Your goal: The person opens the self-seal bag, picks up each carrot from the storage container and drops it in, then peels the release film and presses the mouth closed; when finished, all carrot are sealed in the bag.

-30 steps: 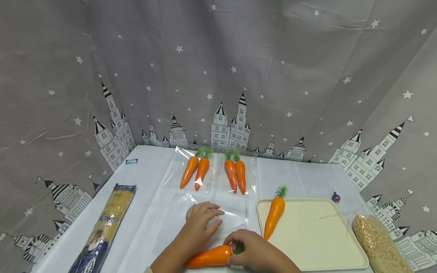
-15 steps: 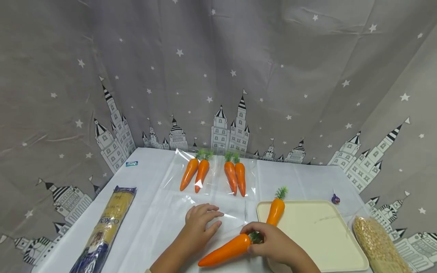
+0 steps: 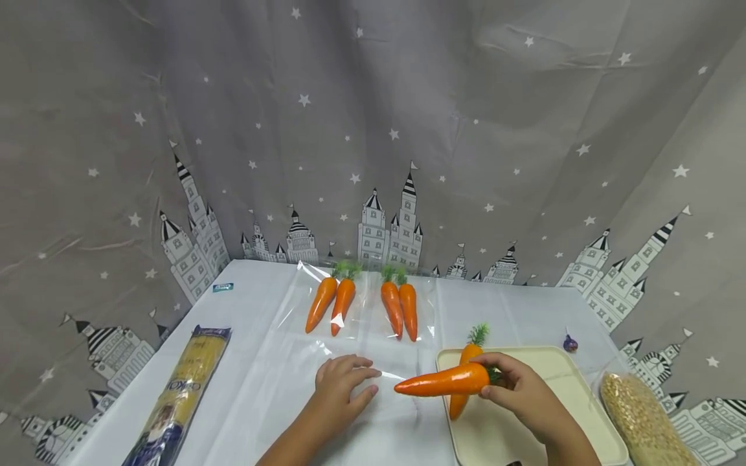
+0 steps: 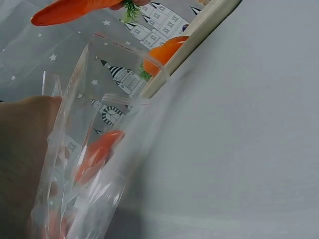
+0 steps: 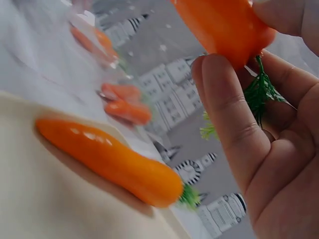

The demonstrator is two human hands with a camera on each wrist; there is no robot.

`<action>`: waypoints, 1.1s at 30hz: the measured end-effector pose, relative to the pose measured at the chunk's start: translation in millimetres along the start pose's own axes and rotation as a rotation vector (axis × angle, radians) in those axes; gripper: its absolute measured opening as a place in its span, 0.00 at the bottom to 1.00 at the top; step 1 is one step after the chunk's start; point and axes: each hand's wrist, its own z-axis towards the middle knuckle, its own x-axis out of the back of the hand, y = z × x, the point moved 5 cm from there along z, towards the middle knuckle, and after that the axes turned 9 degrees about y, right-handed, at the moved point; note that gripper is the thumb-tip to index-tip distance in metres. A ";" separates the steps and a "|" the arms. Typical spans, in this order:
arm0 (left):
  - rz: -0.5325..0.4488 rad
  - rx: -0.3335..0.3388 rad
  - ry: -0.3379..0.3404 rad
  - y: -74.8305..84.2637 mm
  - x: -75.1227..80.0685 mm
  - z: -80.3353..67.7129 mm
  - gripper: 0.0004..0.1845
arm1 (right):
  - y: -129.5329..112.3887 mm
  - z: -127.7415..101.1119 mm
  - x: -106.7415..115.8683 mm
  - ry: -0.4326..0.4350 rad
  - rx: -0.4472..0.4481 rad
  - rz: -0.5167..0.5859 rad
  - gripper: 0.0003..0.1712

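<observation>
In the head view my right hand [image 3: 527, 396] pinches an orange carrot [image 3: 440, 382] near its green top. The carrot is held sideways, tip pointing left, above the left edge of a cream tray [image 3: 542, 421]. Behind it, a second carrot [image 5: 109, 159] lies on that tray, its leafy end past the rim. My left hand [image 3: 340, 391] rests over a clear plastic bag [image 4: 75, 129], fingers spread and slightly bent. The left wrist view shows the bag's mouth gaping beside that hand.
Two clear bags at the back hold pairs of carrots [image 3: 322, 305]. On the left lies a pasta packet [image 3: 182, 388], with a small teal packet [image 3: 223, 287] behind. Right of the tray are a grain bag [image 3: 644, 417] and a purple wrapped candy [image 3: 570, 343].
My right hand has lifted the carrot and carried it up and right, from beside my left forearm to over the tray's edge. The left hand has stayed nearly in place.
</observation>
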 end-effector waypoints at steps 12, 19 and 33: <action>0.002 -0.051 0.008 2.3 -1.8 2.7 0.12 | 14.8 4.0 40.8 0.213 -0.151 -0.058 0.28; 0.026 -0.055 -0.028 1.6 -6.6 -2.3 0.13 | 34.5 2.4 41.3 0.184 -0.242 -0.095 0.30; 0.015 -0.069 -0.009 2.5 -7.7 -4.0 0.13 | 42.0 6.6 13.0 0.070 -0.224 -0.121 0.28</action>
